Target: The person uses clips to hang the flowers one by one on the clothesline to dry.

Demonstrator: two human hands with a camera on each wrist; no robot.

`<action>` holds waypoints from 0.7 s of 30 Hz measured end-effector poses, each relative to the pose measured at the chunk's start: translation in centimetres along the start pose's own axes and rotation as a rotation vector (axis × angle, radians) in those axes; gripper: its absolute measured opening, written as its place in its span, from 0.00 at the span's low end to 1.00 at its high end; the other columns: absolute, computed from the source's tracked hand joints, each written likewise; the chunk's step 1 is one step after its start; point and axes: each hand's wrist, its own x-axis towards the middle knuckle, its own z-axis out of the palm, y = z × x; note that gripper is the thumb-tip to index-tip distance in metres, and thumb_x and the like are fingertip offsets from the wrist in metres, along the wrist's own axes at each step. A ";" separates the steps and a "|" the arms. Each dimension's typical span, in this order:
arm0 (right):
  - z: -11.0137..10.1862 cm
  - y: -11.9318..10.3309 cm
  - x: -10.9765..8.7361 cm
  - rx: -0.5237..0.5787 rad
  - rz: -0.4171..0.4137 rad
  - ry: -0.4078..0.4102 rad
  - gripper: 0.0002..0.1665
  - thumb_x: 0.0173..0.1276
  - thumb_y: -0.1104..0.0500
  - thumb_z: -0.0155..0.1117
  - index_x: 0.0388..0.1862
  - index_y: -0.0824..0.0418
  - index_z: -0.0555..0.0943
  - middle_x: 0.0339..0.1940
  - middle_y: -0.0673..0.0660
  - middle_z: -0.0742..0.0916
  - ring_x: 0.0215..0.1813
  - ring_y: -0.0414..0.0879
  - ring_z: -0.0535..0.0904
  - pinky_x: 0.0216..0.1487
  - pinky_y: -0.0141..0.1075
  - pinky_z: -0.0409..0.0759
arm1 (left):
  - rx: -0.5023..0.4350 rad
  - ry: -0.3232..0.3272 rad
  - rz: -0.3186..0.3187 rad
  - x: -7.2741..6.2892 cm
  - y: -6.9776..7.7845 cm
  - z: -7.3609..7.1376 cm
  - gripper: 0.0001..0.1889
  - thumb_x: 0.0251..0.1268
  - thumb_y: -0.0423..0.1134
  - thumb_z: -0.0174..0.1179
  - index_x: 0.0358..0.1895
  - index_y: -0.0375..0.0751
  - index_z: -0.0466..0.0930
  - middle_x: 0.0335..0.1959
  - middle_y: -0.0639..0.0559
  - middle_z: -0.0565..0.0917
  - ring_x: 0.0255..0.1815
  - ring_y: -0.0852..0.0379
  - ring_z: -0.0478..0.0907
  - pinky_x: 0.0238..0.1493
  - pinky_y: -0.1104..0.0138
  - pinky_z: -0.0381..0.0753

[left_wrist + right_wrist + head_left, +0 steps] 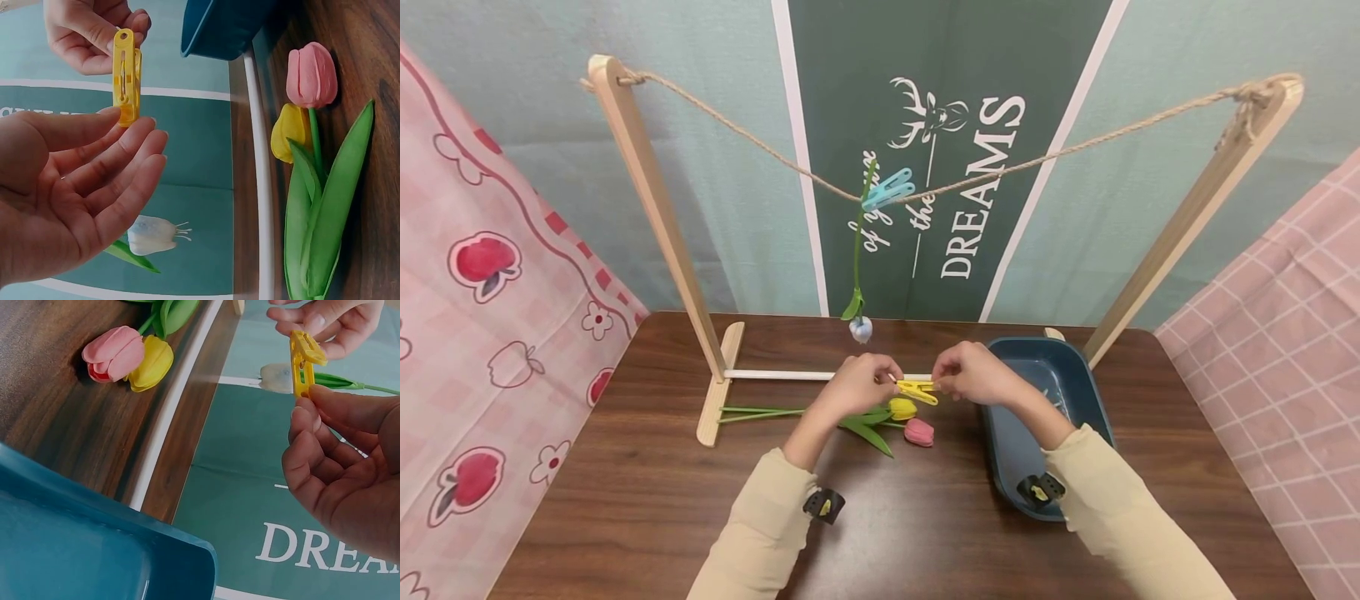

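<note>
A person in cream sleeves holds both hands just above a dark wooden bench [625,517], sharing one yellow clothespin [917,390] between them. The left hand [857,385] pinches one end of the clothespin between thumb and fingertips; from the left wrist view its fingers [119,156] lie fairly straight, with the thumb tip pressed to the peg. The right hand [973,373] pinches the opposite end between thumb and curled fingers [312,440]. The clothespin hangs in the air between the hands, above and just beyond two tulips lying on the bench: a yellow tulip [902,408] and a pink tulip [919,432], heads touching, with green leaves [868,429] and stems running to the left. To the right of the flowers, partly under the right forearm, sits a dark blue tray [1075,375]. Behind the hands stands a wooden frame [655,217] with two slanting posts and a white crossbar at its foot. A sagging rope [737,129] runs between the post tops. At its low middle a light blue clothespin [887,188] pins a white tulip [861,328] upside down, its bloom hanging just above the bench.
</note>
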 end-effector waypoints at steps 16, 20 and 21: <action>0.3 0.1 0.1 0.086 0.019 0.010 0.08 0.63 0.60 0.61 0.26 0.62 0.81 0.15 0.50 0.78 0.18 0.47 0.76 0.20 0.36 0.73 | 0.003 0.082 -0.005 0.0 -0.1 0.0 0.03 0.53 0.28 0.60 0.30 0.39 0.80 0.22 0.53 0.80 0.22 0.62 0.73 0.24 0.71 0.71; 0.3 0.3 0.1 0.101 0.017 -0.006 0.08 0.61 0.58 0.63 0.29 0.63 0.81 0.16 0.50 0.78 0.20 0.51 0.77 0.20 0.36 0.73 | 0.016 0.099 -0.024 0.0 -0.3 0.0 0.02 0.53 0.29 0.61 0.30 0.39 0.80 0.22 0.54 0.80 0.22 0.62 0.73 0.24 0.71 0.71; 0.2 0.4 0.1 0.102 0.017 -0.013 0.08 0.61 0.58 0.64 0.30 0.63 0.81 0.17 0.50 0.78 0.20 0.51 0.77 0.20 0.36 0.73 | 0.015 0.102 -0.030 0.1 -0.3 -0.1 0.02 0.53 0.29 0.61 0.30 0.39 0.80 0.22 0.53 0.81 0.23 0.61 0.73 0.24 0.71 0.71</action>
